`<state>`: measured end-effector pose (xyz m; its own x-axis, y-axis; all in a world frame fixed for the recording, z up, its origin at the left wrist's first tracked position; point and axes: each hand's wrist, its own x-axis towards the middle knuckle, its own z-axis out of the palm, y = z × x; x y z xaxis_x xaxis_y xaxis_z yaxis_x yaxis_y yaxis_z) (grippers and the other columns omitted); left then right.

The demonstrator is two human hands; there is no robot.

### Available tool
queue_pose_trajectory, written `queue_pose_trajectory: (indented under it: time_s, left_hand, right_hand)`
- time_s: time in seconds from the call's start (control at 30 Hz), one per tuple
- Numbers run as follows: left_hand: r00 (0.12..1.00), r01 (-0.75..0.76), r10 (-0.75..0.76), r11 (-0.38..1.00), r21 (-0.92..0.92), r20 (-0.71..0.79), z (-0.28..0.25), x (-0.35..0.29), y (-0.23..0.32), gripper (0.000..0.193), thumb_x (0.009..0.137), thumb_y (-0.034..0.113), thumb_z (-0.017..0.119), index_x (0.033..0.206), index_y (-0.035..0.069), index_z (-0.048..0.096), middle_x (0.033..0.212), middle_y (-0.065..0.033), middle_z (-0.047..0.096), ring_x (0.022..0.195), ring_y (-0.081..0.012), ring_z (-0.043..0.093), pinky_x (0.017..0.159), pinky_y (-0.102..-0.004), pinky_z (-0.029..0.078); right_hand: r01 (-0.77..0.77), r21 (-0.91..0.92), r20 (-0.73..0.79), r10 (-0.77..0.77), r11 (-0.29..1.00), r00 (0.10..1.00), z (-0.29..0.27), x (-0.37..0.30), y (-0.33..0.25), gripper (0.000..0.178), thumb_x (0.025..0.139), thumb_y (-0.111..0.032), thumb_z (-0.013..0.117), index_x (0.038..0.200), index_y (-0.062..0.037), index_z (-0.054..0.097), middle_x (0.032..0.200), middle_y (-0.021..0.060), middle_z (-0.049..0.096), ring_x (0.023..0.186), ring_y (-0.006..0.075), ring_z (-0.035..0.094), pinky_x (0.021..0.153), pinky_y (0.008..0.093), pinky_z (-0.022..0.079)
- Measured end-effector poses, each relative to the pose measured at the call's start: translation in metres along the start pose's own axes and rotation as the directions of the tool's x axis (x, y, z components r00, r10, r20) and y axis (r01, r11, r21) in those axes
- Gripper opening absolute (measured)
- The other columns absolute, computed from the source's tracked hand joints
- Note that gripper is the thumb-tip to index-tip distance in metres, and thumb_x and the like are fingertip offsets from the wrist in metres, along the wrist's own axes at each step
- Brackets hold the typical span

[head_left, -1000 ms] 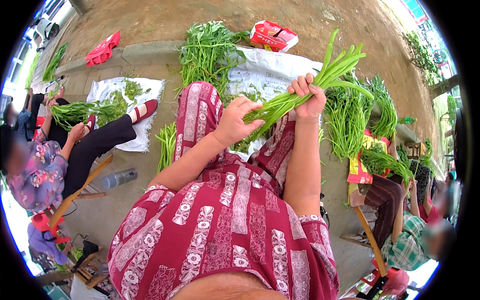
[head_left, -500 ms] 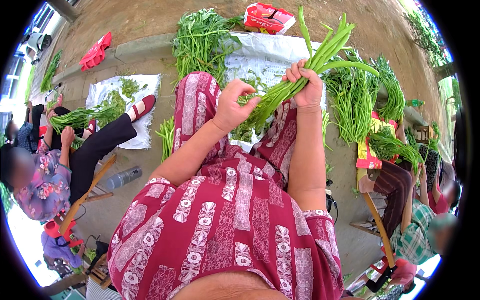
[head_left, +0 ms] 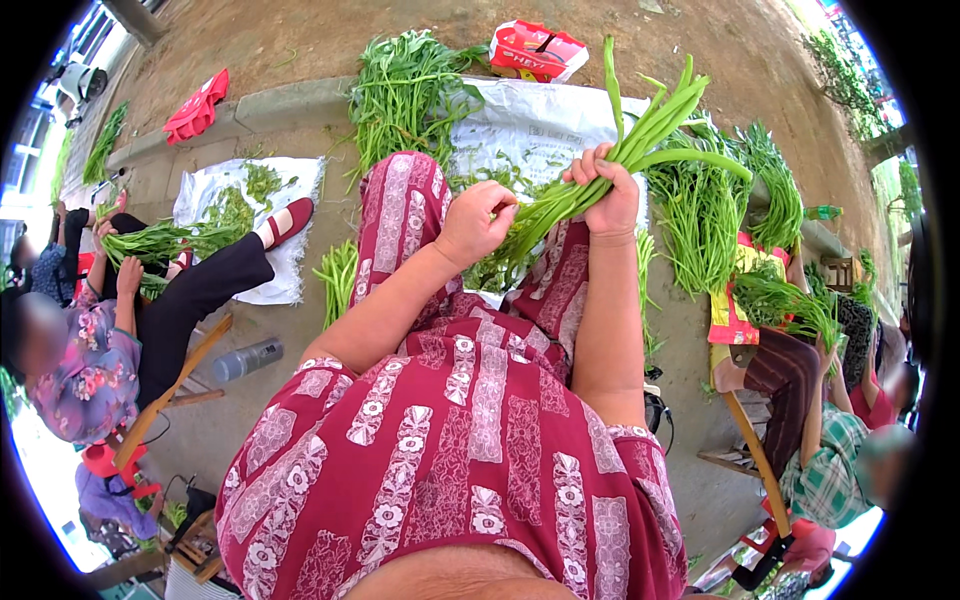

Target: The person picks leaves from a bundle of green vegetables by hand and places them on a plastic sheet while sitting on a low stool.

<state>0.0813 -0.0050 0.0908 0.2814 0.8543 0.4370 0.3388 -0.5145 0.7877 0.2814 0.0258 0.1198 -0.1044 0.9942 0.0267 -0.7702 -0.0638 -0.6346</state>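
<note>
My right hand (head_left: pixel 610 192) is wrapped round a bunch of water spinach (head_left: pixel 655 128). Its thick pale-green stem ends point up and away to the right, while the leafy ends hang down to the left, above my lap. Beside those leafy ends, my left hand (head_left: pixel 476 224) is closed, thumb against curled fingers. Whatever it may pinch is too small to make out. Beyond my knees, a white plastic sheet (head_left: pixel 540 110) carries scattered plucked leaves.
Heaps of greens lie at far left (head_left: pixel 405 100) and right (head_left: pixel 700 215) of the sheet. A red-and-white bag (head_left: pixel 538 50) lies beyond. Seated people handle greens on both sides. A bottle (head_left: pixel 248 358) lies on the ground at left, near a wooden chair (head_left: pixel 180 390).
My left hand's fingers have closed from a looser curl, beside the leafy ends. My right hand keeps its hold on the bunch. The whole view has shifted slightly.
</note>
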Motion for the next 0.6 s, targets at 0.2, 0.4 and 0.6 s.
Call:
queue_pose_trajectory:
  time_s: [0.2, 0.4, 0.6]
  left_hand:
    - [0.992, 0.096, -0.1, 0.994, 0.049, 0.08, 0.019, -0.003, -0.012, 0.009, 0.074, 0.01, 0.053, 0.072, 0.0, 0.053, 0.066, -0.0114, 0.052, 0.065, -0.0248, 0.052, 0.059, -0.0337, 0.042]
    - [0.591, 0.709, -0.781, 0.383, -0.592, 0.202, 0.04, -0.015, -0.079, 0.009, 0.074, 0.011, 0.053, 0.068, 0.004, 0.055, 0.059, -0.0011, 0.05, 0.048, -0.0102, 0.046, 0.043, -0.0249, 0.037]
    - [0.676, 0.517, -0.728, 0.582, -0.627, -0.118, 0.026, -0.011, -0.088, 0.004, 0.076, 0.008, 0.056, 0.076, 0.004, 0.056, 0.063, -0.0002, 0.054, 0.052, -0.0073, 0.049, 0.047, -0.02, 0.04]
  right_hand:
    - [0.081, -0.102, -0.041, -0.086, 0.991, 0.995, 0.003, -0.009, 0.006, 0.01, 0.069, -0.003, 0.049, 0.078, -0.0047, 0.045, 0.061, 0.0061, 0.043, 0.058, 0.0182, 0.046, 0.064, 0.0372, 0.046]
    - [0.141, -0.035, -0.122, -0.144, 0.989, 0.982, -0.001, -0.005, 0.004, 0.01, 0.07, -0.004, 0.05, 0.079, -0.0054, 0.047, 0.064, 0.005, 0.044, 0.059, 0.0179, 0.047, 0.064, 0.0361, 0.045]
    - [0.146, 0.2, 0.01, -0.151, 0.969, 0.989, -0.017, -0.006, -0.013, 0.007, 0.073, -0.008, 0.05, 0.08, -0.0078, 0.048, 0.062, 0.0011, 0.039, 0.061, 0.0154, 0.04, 0.067, 0.0348, 0.041]
